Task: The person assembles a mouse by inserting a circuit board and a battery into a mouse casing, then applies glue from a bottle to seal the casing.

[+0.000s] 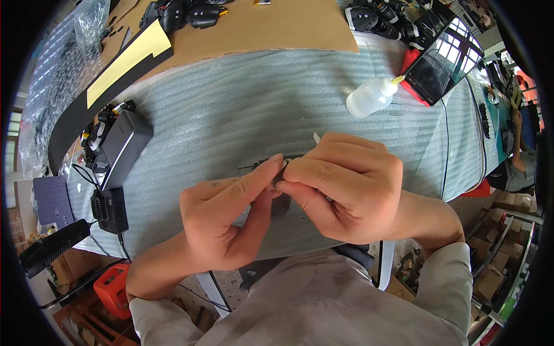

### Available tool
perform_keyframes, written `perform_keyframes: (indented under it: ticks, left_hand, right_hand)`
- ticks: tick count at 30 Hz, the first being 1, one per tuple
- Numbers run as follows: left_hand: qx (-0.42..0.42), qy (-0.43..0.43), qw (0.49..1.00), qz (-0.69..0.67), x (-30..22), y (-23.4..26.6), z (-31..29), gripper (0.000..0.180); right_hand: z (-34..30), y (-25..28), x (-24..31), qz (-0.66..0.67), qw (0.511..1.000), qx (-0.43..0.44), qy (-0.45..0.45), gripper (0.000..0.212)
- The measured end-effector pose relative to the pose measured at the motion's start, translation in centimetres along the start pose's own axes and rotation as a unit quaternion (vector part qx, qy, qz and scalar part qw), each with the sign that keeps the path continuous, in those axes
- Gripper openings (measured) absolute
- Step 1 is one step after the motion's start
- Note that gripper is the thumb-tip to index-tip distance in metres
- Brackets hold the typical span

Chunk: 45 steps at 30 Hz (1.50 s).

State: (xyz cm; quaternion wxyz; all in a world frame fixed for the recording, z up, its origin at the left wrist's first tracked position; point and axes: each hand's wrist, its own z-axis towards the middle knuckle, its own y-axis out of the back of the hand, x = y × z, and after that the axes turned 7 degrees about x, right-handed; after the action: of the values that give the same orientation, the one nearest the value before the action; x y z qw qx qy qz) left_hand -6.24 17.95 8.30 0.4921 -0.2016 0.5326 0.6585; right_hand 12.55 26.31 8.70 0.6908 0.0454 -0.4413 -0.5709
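My left hand [228, 216] and my right hand [352, 187] meet above the near part of the foam-covered table. Both pinch a small dark piece [279, 175] between thumb and fingertips. Most of that piece is hidden by the fingers, so its kind cannot be made out. Below the fingertips a dark rounded object [281, 205] shows on the table, largely covered by my hands. A thin white tip [316, 137] pokes out behind my right hand; what it belongs to is hidden.
A white squeeze bottle [369, 98] with a yellow nozzle lies by a tilted black tablet [441, 60] at the right. Left stand a grey box-shaped device [124, 147] and a black adapter [109, 210]. Cardboard [259, 29] with black devices [199, 14] spans the far side.
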Motion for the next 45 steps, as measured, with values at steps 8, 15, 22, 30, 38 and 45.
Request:
perform_keyframes:
  ticks: [8,15,22,30,38,45]
  left_hand:
    - [0.000,-0.155,0.988,-0.026,1.8,0.5,0.7,0.040]
    - [-0.001,-0.119,0.992,-0.043,1.6,0.5,0.4,0.032]
    - [0.008,-0.065,0.996,-0.058,1.4,0.9,0.5,0.033]
    - [0.007,-0.049,0.994,-0.094,1.9,-0.6,0.3,0.047]
    - [-0.049,-0.022,0.998,-0.013,1.1,-1.3,0.0,0.043]
    - [-0.076,-0.092,0.984,0.134,1.3,-1.2,0.2,0.038]
  right_hand:
    - [-1.1,-0.8,-0.3,-0.020,0.996,-0.048,0.077,0.022]
    - [-1.1,-0.6,0.0,-0.004,0.997,-0.028,0.069,0.023]
    - [-1.0,-0.3,0.4,0.052,0.999,0.012,-0.009,0.023]
    - [-0.8,0.8,0.5,0.140,0.985,0.054,-0.088,0.012]
    - [-0.7,0.2,0.3,0.071,0.995,0.041,-0.051,0.014]
    - [-0.6,0.0,0.4,-0.038,0.999,0.031,-0.001,0.013]
